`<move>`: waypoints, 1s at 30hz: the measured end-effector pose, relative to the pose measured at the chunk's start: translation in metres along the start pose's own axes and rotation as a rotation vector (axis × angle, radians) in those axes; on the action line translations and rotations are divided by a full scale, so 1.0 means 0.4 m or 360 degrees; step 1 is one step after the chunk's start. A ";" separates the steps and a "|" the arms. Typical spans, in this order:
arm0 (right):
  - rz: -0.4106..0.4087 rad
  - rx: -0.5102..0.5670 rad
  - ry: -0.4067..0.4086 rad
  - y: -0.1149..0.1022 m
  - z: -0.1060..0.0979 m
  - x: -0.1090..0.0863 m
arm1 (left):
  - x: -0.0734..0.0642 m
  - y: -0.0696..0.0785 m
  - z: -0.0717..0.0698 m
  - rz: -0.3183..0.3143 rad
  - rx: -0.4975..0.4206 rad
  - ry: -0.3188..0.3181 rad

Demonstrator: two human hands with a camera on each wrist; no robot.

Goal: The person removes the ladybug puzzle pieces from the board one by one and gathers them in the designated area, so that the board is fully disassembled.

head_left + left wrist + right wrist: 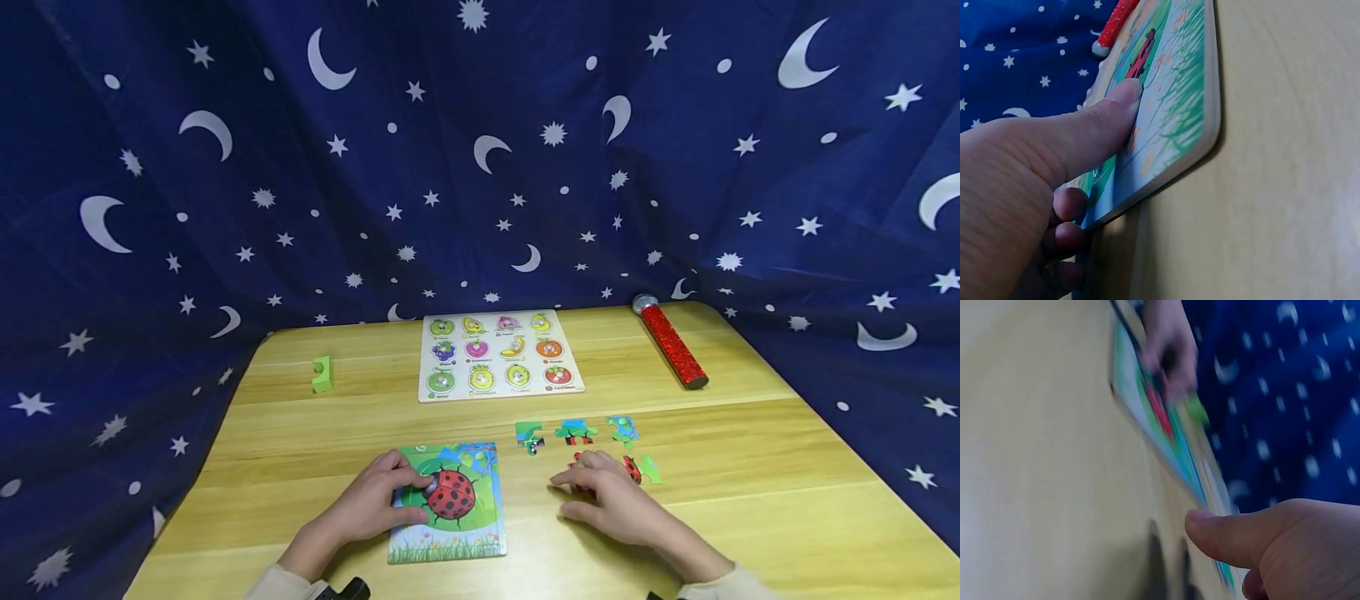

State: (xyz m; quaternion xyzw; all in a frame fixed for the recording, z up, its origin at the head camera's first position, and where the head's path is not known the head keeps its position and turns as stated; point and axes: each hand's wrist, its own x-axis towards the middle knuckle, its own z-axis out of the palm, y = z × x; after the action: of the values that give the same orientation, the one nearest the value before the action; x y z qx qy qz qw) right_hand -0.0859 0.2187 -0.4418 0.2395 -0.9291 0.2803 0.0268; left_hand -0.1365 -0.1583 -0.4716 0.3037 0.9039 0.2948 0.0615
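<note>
At the far left of the pale wooden surface (765,475) sits a small lime-green notched block (322,375). Nearer the person, the left hand (371,496) rests over the left side of a square wooden board printed with a red ladybird (452,497), thumb and index finger upon the picture, fingers loosely bent, no firm grip showing. Behind it lies a white rectangular board of colourful fruit pictures (498,357). Right of the ladybird board, loose green, blue and red jigsaw pieces (576,431) lie in two uneven rows with no shared long axis; three stand just beyond the right hand (615,500), others beside or partly beneath it. That hand is clearly the nearer one, its thumb and index finger apart and pointing left toward the board; nothing shows between their tips, though its other fingers are hidden. Farther right, a red glittery toy microphone (671,342) slants, silver head away.
</note>
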 end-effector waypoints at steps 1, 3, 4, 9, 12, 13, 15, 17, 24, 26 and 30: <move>-0.0032 0.0017 -0.0021 -0.023 0.016 0.006 | 0.000 0.000 0.001 -0.0003 0.0006 0.0003; -0.0097 0.0056 -0.0067 -0.063 0.042 0.026 | 0.001 -0.001 0.002 -0.0009 0.0013 0.0012; -0.0130 0.0087 -0.0095 -0.081 0.053 0.039 | 0.000 -0.001 0.002 -0.0012 0.0010 0.0015; -0.0224 0.0166 -0.0228 -0.152 0.109 0.112 | -0.002 0.000 0.003 -0.0028 -0.0011 0.0009; -0.0233 0.0159 -0.0267 -0.184 0.145 0.154 | -0.004 0.000 0.005 -0.0024 -0.0004 0.0005; -0.0236 0.0151 -0.0273 -0.192 0.156 0.165 | -0.004 0.000 0.006 -0.0021 0.0001 0.0006; -0.0223 0.0136 -0.0283 -0.205 0.176 0.184 | -0.003 0.000 0.008 -0.0007 0.0010 0.0015; -0.0212 0.0112 -0.0289 -0.214 0.191 0.195 | -0.003 -0.001 0.011 0.0015 0.0016 0.0029; -0.0143 0.0122 -0.0248 -0.225 0.210 0.206 | -0.005 0.001 0.011 0.0052 0.0008 0.0067; -0.0134 0.0128 -0.0233 -0.226 0.212 0.208 | -0.005 0.003 0.009 0.0048 0.0006 0.0070; -0.0110 0.0119 -0.0200 -0.228 0.216 0.213 | -0.003 0.005 0.007 0.0037 0.0014 0.0072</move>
State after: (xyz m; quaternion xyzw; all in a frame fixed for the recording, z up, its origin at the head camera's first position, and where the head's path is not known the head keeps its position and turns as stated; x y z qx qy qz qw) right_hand -0.1119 0.0694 -0.4525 0.2894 -0.9090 0.2983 -0.0309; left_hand -0.1336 -0.1565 -0.4729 0.3076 0.9028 0.2983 0.0362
